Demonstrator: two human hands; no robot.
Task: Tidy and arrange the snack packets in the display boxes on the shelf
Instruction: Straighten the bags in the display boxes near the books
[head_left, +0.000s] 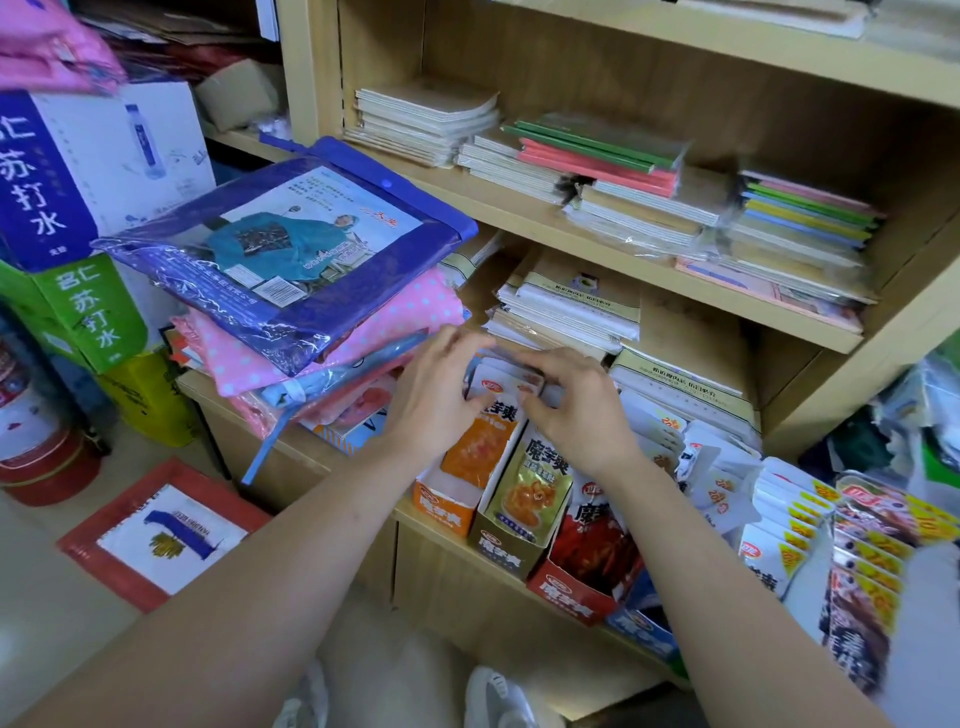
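Observation:
Several open display boxes stand side by side on the low wooden shelf (415, 525): an orange box (444, 506), an olive box (506, 545) and a red box (569, 592). Orange snack packets (480, 447) stand upright in the orange box. My left hand (436, 400) and my right hand (576, 405) both pinch the white top edges of these packets from either side. An olive packet (535, 483) leans in the olive box, and red packets (597, 540) fill the red one. More white and dark packets (779, 525) crowd the shelf to the right.
A stack of bagged raincoats (291, 249) lies close to the left of my hands. Notebook piles (566, 306) sit behind the boxes and on the shelf above. Drink cartons (78, 171) stand at the left, and a red-framed packet (166, 535) lies on the floor.

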